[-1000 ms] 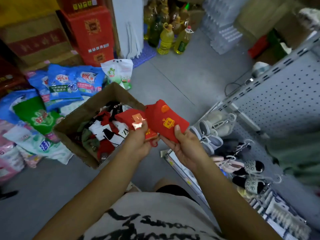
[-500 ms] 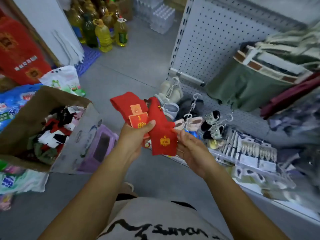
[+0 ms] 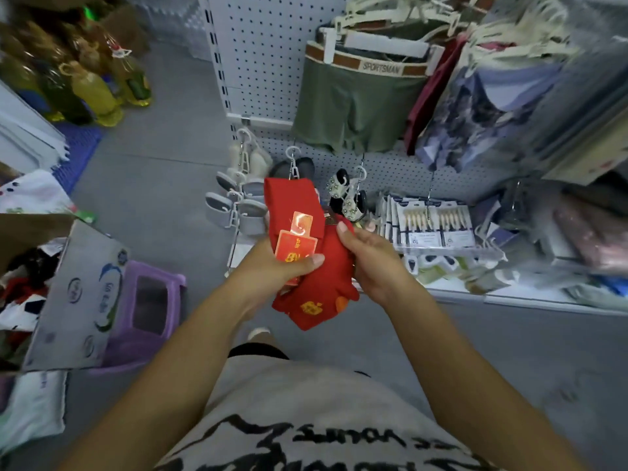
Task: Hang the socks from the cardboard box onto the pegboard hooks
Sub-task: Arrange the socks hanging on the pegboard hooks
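Matt red cloth socks (image 3: 314,287), glossy tag (image 3: 296,244)

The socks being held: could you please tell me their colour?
The socks are red with yellow emblems, seen in the head view.

A pale grey T-shirt (image 3: 306,402) carries large black brush-style lettering across the front. The left hand (image 3: 272,266), right hand (image 3: 373,263) and 2 forearms are bare. Dark shorts (image 3: 258,351) edge out below the shirt, then a pale shoe toe (image 3: 259,333).
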